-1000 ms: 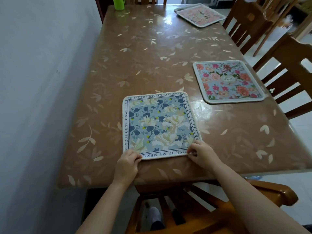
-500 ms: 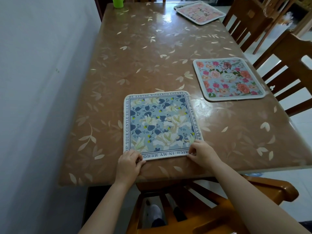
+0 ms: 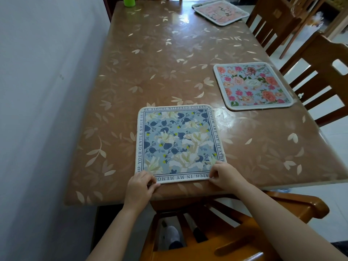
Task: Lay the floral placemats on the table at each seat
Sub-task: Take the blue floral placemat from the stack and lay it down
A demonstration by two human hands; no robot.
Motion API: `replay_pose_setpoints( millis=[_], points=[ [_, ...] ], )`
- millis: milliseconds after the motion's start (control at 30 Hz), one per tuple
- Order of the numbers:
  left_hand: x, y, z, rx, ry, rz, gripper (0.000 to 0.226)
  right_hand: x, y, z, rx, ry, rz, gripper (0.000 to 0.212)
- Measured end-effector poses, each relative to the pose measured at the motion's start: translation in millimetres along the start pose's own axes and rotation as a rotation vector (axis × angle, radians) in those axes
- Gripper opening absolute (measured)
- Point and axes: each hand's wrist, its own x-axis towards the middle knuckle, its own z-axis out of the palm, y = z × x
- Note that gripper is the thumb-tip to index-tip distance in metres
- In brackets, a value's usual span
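Note:
A blue floral placemat (image 3: 178, 144) with a lettered border lies flat near the front edge of the brown leaf-patterned table (image 3: 160, 63). My left hand (image 3: 140, 187) pinches its near left corner. My right hand (image 3: 225, 175) pinches its near right corner. A pink rose placemat (image 3: 252, 85) lies flat at the right side of the table. At the far right corner a pinkish placemat (image 3: 222, 13) rests on top of another one.
A white wall (image 3: 47, 110) runs along the table's left side. A green cup (image 3: 129, 0) stands at the far left corner. Wooden chairs (image 3: 320, 59) line the right side, and an orange wooden chair (image 3: 235, 228) stands below my hands.
Both hands keep their hold on the near corners. The blue placemat has hardly shifted, and the view has tipped slightly.

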Motion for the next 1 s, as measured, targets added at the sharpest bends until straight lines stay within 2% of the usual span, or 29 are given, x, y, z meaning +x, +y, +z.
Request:
replay_pose_setpoints(
  millis=[367,533,800,933,1000],
  points=[
    [-6.1,-2.2,-3.5,-0.077,-0.030,-0.008,0.020,-11.3,10.3,1.1,0.039,0.075,-0.065,0.004],
    [-13.2,-10.3,-3.4,-0.098,0.012,-0.078,0.020,-12.0,6.6,2.2,0.017,0.107,-0.050,0.004],
    [-11.7,-11.1,-4.8,-0.079,0.006,-0.044,0.022,-13.8,1.0,-0.3,-0.002,0.065,-0.011,0.003],
    [-13.3,-12.2,-1.8,-0.069,0.023,-0.049,0.023,-15.3,-1.3,-2.0,0.013,0.052,-0.012,0.009],
    [-13.5,-13.3,-0.6,-0.061,0.029,-0.044,0.023,-14.6,-0.8,-1.5,0.015,0.059,-0.015,0.005]
  ],
)
